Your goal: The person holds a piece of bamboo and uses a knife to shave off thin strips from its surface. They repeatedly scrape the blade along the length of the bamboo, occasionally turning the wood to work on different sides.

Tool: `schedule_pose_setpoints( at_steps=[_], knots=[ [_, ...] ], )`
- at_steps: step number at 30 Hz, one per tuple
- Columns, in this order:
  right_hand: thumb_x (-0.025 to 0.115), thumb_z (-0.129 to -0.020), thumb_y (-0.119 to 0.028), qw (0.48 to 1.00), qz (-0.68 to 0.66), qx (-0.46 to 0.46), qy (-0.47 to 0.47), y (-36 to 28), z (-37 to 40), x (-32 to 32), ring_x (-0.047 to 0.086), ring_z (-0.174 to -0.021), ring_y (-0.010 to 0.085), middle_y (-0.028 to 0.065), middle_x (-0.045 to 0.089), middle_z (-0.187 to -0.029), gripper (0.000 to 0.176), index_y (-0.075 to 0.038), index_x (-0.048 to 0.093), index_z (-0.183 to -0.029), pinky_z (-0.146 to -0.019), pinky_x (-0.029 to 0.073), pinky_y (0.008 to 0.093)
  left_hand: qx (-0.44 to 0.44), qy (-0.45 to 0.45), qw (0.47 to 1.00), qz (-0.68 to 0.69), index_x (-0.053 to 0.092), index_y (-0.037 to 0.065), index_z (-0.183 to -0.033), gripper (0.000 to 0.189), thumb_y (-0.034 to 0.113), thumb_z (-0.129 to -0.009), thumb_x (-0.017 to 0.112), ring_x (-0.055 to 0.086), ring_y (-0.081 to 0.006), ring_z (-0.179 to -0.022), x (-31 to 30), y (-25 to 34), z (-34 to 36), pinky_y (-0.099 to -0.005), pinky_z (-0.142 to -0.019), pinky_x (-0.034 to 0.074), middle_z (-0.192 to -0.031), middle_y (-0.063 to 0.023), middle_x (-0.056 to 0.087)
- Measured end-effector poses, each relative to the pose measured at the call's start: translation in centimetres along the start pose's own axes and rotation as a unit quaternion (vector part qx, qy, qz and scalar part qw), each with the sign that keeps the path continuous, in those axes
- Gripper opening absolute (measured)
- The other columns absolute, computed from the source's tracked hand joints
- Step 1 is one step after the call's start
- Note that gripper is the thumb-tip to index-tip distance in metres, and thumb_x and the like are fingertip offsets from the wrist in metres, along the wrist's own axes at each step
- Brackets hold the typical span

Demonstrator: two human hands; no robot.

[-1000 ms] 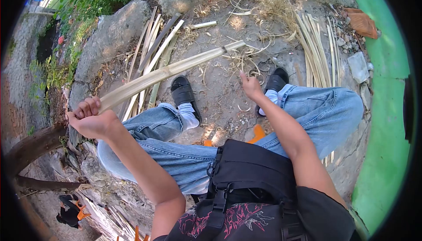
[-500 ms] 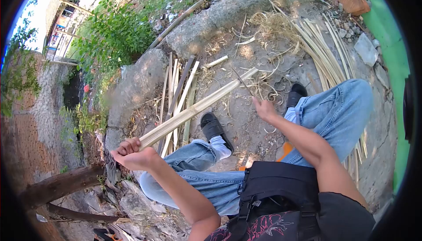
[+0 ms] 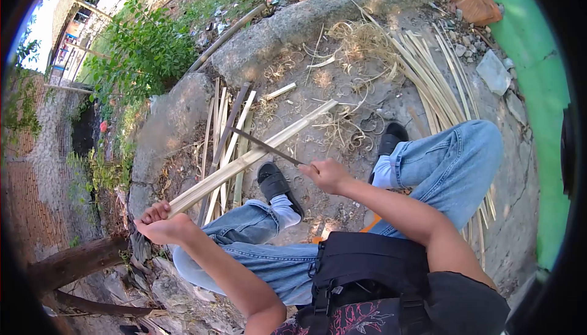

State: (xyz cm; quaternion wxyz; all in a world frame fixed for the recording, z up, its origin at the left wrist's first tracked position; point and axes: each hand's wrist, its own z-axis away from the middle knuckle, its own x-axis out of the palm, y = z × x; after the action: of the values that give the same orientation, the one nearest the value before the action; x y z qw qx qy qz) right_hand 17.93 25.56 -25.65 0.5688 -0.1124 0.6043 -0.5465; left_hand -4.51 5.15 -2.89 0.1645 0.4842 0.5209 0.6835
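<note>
My left hand (image 3: 164,220), at the lower left, is closed around the near end of a long pale bamboo strip (image 3: 214,181). The strip slants up to the right, its far end above the ground. In my right hand (image 3: 327,175) is a knife (image 3: 278,153) with a long, narrow dark blade. That blade lies across the middle of the strip, its tip pointing up and left past the strip's edge. My right fingers hide the knife's handle.
Several split strips (image 3: 223,142) lie beyond my sandalled left foot (image 3: 278,185). Curly shavings (image 3: 361,44) litter the ground near a larger bundle of strips (image 3: 431,81) at right. A low concrete edge (image 3: 275,38) curves behind; a green wall (image 3: 538,90) stands right.
My right hand has moved left and toward me, bringing the knife from near the strip's far end to its middle. My left hand keeps its grip. The whole view has shifted slightly.
</note>
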Motion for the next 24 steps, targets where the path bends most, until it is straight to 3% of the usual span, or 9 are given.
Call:
schedule_pose_setpoints(
  at_steps=[2, 5, 8, 9, 11, 14, 16, 19, 24],
  knots=[
    [0.04, -0.09, -0.058, 0.997, 0.033, -0.025, -0.062, -0.5, 0.2, -0.7, 0.061, -0.073, 0.0434, 0.024, 0.063, -0.073, 0.064, -0.001, 0.065, -0.074, -0.069, 0.048, 0.0463, -0.007, -0.003, 1.0, -0.006, 0.027, 0.015, -0.065, 0.036, 0.028, -0.095, 0.04, 0.025, -0.0118, -0.048, -0.6, 0.0, 0.2, -0.0283, -0.047, 0.026, -0.056, 0.0016, 0.029],
    [0.04, -0.091, -0.055, 0.972, 0.016, 0.229, 0.056, 12.8, -2.1, 0.0, 0.062, -0.069, 0.0423, 0.0296, 0.058, -0.065, 0.07, 0.006, 0.062, -0.066, -0.065, 0.047, 0.0466, -0.018, 0.02, 1.0, 0.003, 0.029, 0.015, -0.065, 0.036, 0.029, -0.096, 0.039, 0.024, -0.0112, -0.048, -0.5, -0.1, -0.8, -0.0284, -0.048, 0.026, -0.055, 0.002, 0.028],
    [0.039, -0.092, -0.056, 0.967, 0.04, 0.231, 0.103, 11.4, -3.0, 1.6, 0.063, -0.072, 0.0424, 0.0315, 0.058, -0.066, 0.072, 0.008, 0.062, -0.066, -0.067, 0.047, 0.0461, -0.011, -0.005, 1.0, 0.014, 0.029, 0.015, -0.065, 0.036, 0.029, -0.096, 0.039, 0.023, -0.0113, -0.047, 0.5, 0.2, 0.0, -0.0281, -0.048, 0.025, -0.054, 0.002, 0.028],
    [0.039, -0.091, -0.055, 0.978, -0.016, 0.191, 0.079, 8.4, -2.5, 1.5, 0.062, -0.073, 0.0439, 0.0327, 0.058, -0.068, 0.072, 0.008, 0.062, -0.067, -0.067, 0.047, 0.0472, -0.02, -0.013, 1.0, 0.016, 0.028, 0.015, -0.064, 0.037, 0.029, -0.097, 0.038, 0.023, -0.0115, -0.047, 0.8, 0.2, 0.0, -0.028, -0.047, 0.026, -0.054, 0.0019, 0.028],
    [0.036, -0.09, -0.061, 0.991, -0.026, 0.126, -0.045, 3.1, -2.2, 0.5, 0.064, -0.085, 0.0411, 0.0292, 0.064, -0.08, 0.069, -0.001, 0.069, -0.085, -0.075, 0.048, 0.0492, -0.018, -0.014, 1.0, 0.014, 0.028, 0.015, -0.063, 0.037, 0.03, -0.097, 0.038, 0.023, -0.0116, -0.047, 0.8, 0.1, -0.3, -0.028, -0.047, 0.026, -0.054, 0.0019, 0.028],
    [0.035, -0.09, -0.061, 0.995, 0.006, 0.016, -0.101, 2.6, -2.1, -0.4, 0.063, -0.085, 0.0426, 0.0292, 0.064, -0.079, 0.07, 0.0, 0.069, -0.087, -0.076, 0.047, 0.0494, -0.007, 0.002, 1.0, -0.014, 0.028, 0.016, -0.063, 0.038, 0.031, -0.097, 0.037, 0.023, -0.0114, -0.047, 0.3, -0.2, -0.5, -0.0279, -0.047, 0.026, -0.054, 0.002, 0.026],
    [0.035, -0.09, -0.06, 0.948, 0.006, 0.315, 0.038, 11.6, -2.5, -1.3, 0.062, -0.083, 0.044, 0.0293, 0.063, -0.078, 0.07, 0.001, 0.069, -0.084, -0.077, 0.047, 0.0489, -0.018, 0.022, 1.0, -0.002, 0.028, 0.016, -0.063, 0.038, 0.03, -0.097, 0.037, 0.022, -0.0114, -0.047, 0.0, -0.2, -1.1, -0.0279, -0.047, 0.026, -0.054, 0.002, 0.025],
    [0.037, -0.09, -0.06, 0.936, 0.107, 0.307, 0.135, 14.5, -2.2, -0.5, 0.062, -0.083, 0.0452, 0.03, 0.062, -0.076, 0.07, 0.002, 0.067, -0.08, -0.074, 0.047, 0.0479, -0.002, -0.005, 1.0, -0.001, 0.027, 0.015, -0.063, 0.034, 0.025, -0.095, 0.036, 0.023, -0.0124, -0.046, 0.9, 0.2, -0.7, -0.0303, -0.047, 0.028, -0.054, 0.0016, 0.026],
    [0.039, -0.09, -0.06, 0.984, -0.011, 0.178, 0.02, 5.4, -2.5, 0.6, 0.062, -0.08, 0.0455, 0.0312, 0.061, -0.075, 0.07, 0.003, 0.067, -0.082, -0.074, 0.046, 0.0485, -0.001, -0.019, 1.0, -0.003, 0.028, 0.015, -0.062, 0.033, 0.024, -0.094, 0.035, 0.022, -0.0118, -0.046, 1.6, 0.2, 0.1, -0.0301, -0.048, 0.027, -0.054, 0.0022, 0.024]
  ],
)
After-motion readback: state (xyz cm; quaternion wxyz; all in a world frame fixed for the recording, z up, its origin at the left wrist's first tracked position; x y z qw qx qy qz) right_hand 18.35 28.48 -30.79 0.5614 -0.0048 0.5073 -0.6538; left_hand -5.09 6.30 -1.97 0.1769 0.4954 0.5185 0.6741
